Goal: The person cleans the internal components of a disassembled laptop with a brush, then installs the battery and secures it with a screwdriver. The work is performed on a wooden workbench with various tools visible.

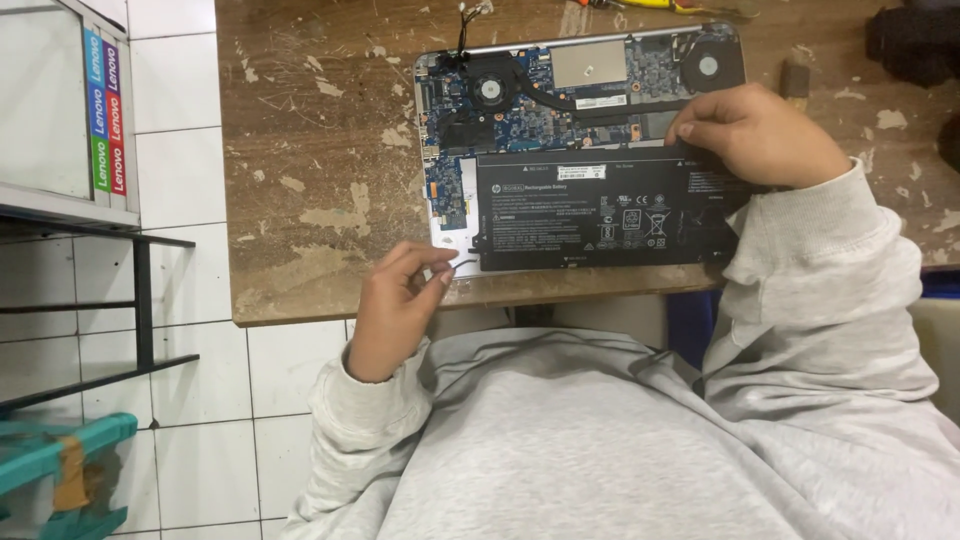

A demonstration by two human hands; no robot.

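An opened laptop (450, 190) lies bottom-up on a worn wooden table (300, 200), its blue circuit board (540, 95) and two fans exposed. A flat black battery pack (590, 210) with white labels fills the near half of the case. My left hand (400, 300) pinches at the battery's near left corner, where a thin dark cable or tab shows between the fingertips. My right hand (755, 135) presses its fingers on the battery's far right edge. Both arms wear grey sweatshirt sleeves.
A loose black wire (462, 30) sticks up from the board's far left corner. A dark object (915, 45) sits at the table's far right. White floor tiles, a black metal frame (140, 290) and a teal crate (60, 470) lie to the left.
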